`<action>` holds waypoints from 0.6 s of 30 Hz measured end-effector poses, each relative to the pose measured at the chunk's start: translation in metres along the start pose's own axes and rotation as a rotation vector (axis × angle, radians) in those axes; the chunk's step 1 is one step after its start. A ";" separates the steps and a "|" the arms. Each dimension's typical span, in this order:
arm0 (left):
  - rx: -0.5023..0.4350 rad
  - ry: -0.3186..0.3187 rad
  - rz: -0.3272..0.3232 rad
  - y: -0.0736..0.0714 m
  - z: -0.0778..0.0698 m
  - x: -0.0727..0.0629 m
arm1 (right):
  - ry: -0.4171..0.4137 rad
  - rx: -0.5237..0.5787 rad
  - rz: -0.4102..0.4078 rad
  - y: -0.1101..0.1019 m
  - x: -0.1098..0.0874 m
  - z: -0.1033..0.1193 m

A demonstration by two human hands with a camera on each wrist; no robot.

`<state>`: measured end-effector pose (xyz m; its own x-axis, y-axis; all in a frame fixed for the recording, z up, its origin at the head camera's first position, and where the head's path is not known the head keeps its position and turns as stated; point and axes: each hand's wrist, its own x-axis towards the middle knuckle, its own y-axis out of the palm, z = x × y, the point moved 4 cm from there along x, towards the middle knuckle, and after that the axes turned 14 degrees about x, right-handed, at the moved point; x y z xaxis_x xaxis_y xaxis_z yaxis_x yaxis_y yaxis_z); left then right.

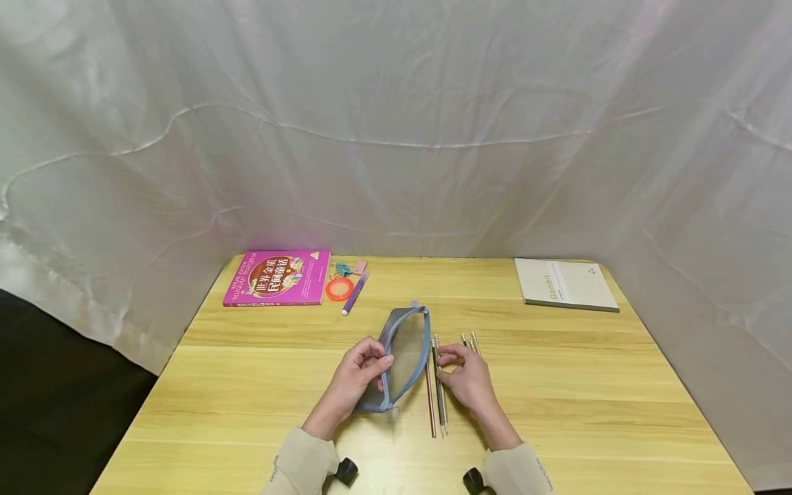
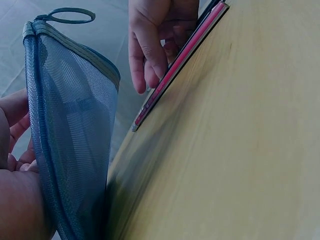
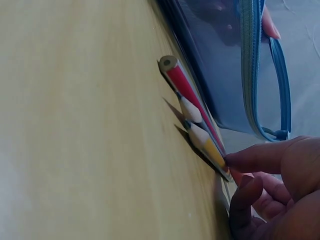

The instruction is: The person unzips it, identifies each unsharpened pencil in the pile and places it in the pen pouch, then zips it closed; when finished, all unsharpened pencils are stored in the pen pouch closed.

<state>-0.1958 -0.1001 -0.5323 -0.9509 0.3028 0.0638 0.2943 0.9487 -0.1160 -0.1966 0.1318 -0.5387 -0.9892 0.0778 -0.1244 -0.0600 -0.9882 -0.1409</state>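
Observation:
My left hand [image 1: 361, 371] grips one edge of a blue mesh zip pouch [image 1: 405, 344], whose zipped mouth gapes toward the right. In the left wrist view the pouch [image 2: 75, 120] stands up beside the fingers, with a loop at its top corner. Just right of the pouch lie several pencils [image 1: 439, 399], side by side on the table. My right hand [image 1: 470, 378] is at these pencils, thumb and finger pinching a yellow-orange pencil [image 3: 212, 150]. Beside it lie a red pencil [image 3: 187, 90] with a flat, unsharpened end and another sharpened one.
More pencils [image 1: 469, 340] lie partly hidden behind the right hand. At the back left are a pink book [image 1: 278, 278], an orange ring [image 1: 339, 289], a purple marker [image 1: 355, 294], a pink eraser [image 1: 360, 267] and a teal trinket [image 1: 343, 270]. A notebook [image 1: 566, 284] lies back right.

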 end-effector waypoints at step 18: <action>-0.001 0.005 0.003 0.000 0.002 0.001 | -0.050 -0.099 -0.014 -0.007 0.000 0.003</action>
<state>-0.1970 -0.0996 -0.5343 -0.9494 0.3064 0.0684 0.2976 0.9477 -0.1150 -0.1965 0.1385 -0.5350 -0.9939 0.0820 -0.0732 -0.0623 -0.9690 -0.2392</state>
